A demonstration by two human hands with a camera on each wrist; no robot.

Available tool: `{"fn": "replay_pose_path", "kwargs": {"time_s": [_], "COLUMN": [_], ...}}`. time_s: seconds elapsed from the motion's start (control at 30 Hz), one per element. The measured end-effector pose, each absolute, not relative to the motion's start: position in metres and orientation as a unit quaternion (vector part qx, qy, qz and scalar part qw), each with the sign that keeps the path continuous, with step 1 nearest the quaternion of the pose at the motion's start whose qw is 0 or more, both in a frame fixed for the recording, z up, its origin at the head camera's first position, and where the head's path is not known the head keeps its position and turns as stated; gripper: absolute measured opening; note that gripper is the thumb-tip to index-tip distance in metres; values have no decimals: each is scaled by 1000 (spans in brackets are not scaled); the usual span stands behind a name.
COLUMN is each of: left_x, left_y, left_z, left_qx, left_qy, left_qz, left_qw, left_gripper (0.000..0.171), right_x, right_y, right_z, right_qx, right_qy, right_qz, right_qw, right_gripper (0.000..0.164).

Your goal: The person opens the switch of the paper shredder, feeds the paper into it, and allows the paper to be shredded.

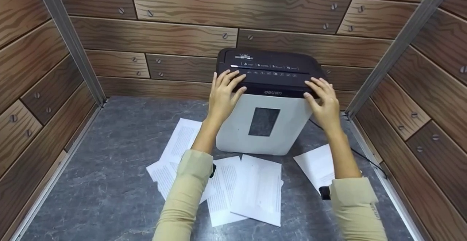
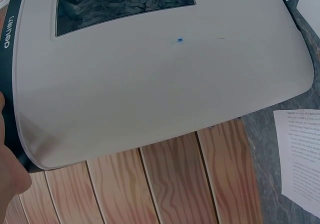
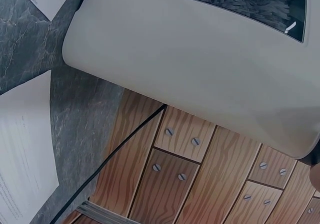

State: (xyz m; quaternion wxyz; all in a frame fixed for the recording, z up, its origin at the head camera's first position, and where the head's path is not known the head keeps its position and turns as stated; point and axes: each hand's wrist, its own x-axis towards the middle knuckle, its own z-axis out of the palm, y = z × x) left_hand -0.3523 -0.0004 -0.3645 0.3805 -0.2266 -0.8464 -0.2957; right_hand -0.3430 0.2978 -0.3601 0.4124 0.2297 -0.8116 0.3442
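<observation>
Presently: one shredder (image 1: 237, 127), white body, dark top, standing on the grey surface (image 1: 91, 182) near the wood-patterned wall (image 1: 288, 9). Your left hand (image 1: 222, 98) and right hand (image 1: 326, 107) grip its top's front corners, fingers above, thumbs at the front edge. Printed sheets (image 1: 257, 191): in front, and right.

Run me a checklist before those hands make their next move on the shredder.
1. Left hand at the left front corner of the shredder's black top: ok.
2. Right hand at the right front corner: ok.
3. Firm hold on both sides: cannot tell; fingers touch the top, but pressure does not show.
4. Bin emptied: not ok; shreds show behind the front window.
5. Surface before the shredder clear: not ok; printed sheets lie there.
6. Black cord unplugged: cannot tell; no plug is visible.
</observation>
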Motion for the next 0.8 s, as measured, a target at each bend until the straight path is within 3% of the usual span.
{"fn": "replay_pose_path", "kwargs": {"time_s": [0.27, 0.53, 0.67, 0.8], "left_x": [-350, -335, -324, -311], "left_y": [-2, 4, 8, 10], "left_z": [-365, -379, -388, -406], "left_qx": [-228, -214, -212, -216], "left_qy": [-856, -841, -827, -806], "left_qz": [-268, -257, -268, -313], "left_qw": [378, 426, 446, 453], "left_gripper": [38, 49, 55, 53], "right_x": [-338, -321, -308, -295], "right_y": [295, 282, 277, 274], "right_z": [-367, -382, -398, -431], "right_qx": [222, 193, 221, 257], "right_qy": [-822, -840, -810, -783], "right_qz": [317, 295, 325, 353], "right_qw": [418, 413, 434, 443], "right_gripper": [35, 62, 57, 43]}}
